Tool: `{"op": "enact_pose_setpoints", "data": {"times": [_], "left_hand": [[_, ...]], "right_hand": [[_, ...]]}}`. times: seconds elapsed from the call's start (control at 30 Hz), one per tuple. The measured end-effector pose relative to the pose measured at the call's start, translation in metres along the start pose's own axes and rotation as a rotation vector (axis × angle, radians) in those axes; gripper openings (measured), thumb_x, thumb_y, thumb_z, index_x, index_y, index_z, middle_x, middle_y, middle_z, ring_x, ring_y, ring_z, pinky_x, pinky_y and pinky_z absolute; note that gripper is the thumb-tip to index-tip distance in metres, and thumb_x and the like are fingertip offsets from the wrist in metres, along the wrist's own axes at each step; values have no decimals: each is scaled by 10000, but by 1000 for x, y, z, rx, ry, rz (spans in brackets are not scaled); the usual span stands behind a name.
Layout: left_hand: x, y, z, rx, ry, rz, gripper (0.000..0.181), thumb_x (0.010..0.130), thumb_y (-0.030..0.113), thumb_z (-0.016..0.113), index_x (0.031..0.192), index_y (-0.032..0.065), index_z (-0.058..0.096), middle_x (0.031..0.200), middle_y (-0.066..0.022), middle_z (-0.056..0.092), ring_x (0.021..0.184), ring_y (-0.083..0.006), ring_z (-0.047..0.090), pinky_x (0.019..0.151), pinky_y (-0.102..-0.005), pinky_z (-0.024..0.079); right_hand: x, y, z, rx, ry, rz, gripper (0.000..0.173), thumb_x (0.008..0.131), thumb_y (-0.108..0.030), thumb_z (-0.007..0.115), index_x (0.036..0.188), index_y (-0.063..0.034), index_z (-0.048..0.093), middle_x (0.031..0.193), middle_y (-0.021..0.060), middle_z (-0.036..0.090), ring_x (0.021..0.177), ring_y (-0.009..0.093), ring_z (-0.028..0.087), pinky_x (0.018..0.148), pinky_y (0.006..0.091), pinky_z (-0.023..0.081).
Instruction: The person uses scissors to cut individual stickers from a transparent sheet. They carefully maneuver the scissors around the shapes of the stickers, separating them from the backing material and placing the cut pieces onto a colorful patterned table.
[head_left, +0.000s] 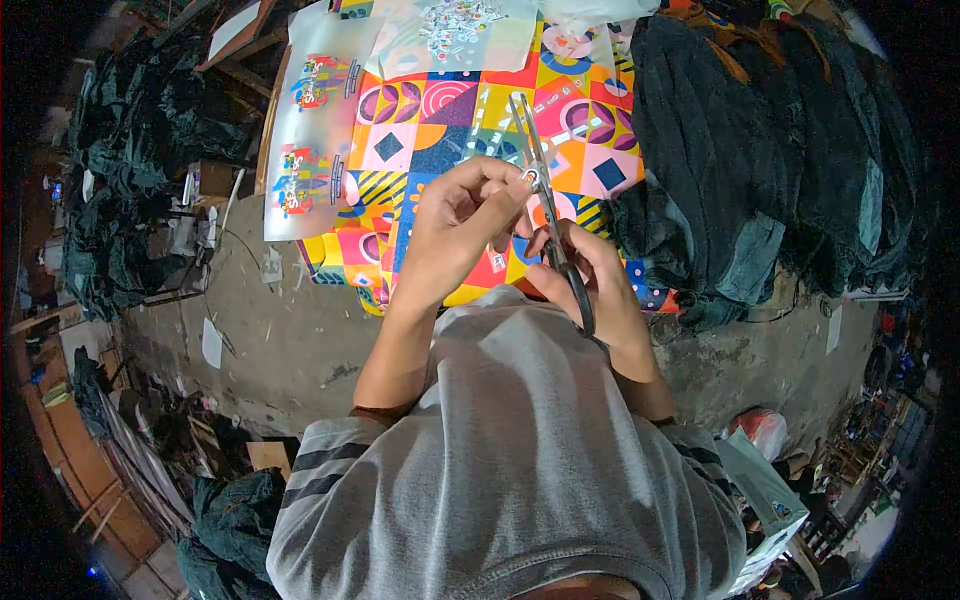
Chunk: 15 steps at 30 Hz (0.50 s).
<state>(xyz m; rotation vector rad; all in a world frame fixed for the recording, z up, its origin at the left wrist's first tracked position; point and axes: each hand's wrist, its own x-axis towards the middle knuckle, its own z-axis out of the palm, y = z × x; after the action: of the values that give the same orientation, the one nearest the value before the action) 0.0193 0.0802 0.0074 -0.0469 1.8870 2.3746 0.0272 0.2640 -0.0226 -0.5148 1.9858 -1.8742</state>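
Note:
Between its thumb and forefinger, my left hand (469, 217) pinches a small printed cutout (531, 177). My right hand (592, 274) holds scissors (551, 202) by their black handles, with the metal blades pointing away from me and somewhat apart at the tips. The cutout lies against or just beside the blades; which of the two I cannot tell. Under both hands is a table cover with a colourful geometric pattern (435, 161). Clear film pieces with small prints (559, 139) lie on it beyond the hands. Farther off, a pile of small cutouts (457, 26) rests on a translucent sheet (382, 56).
A translucent printed sheet (307, 135) covers the table's left side. Dark denim garments (705, 165) are heaped along the right, with more dark cloth (150, 150) at the far left. A whitish plastic bag (592, 9) is at the far edge. Scraps lie on the concrete floor (300, 360).

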Motion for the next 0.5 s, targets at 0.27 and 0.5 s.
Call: {"op": "enact_pose_setpoints", "data": {"times": [0.27,0.5], "left_hand": [[0,2,3,33,-1,13,140,935,144,608,967,8,611,684,5,595,552,-35,518,501,-186,411],[0,2,3,52,-2,35,134,933,132,612,961,1,608,675,19,567,554,-36,511,497,-190,410]], "right_hand": [[-1,-7,5,42,52,-34,297,818,-232,754,957,-25,591,663,-29,487,562,37,417,504,218,333],[-2,1,3,-1,50,-30,301,807,-232,764,939,-22,593,634,-20,479,550,41,413,498,224,323]]}}
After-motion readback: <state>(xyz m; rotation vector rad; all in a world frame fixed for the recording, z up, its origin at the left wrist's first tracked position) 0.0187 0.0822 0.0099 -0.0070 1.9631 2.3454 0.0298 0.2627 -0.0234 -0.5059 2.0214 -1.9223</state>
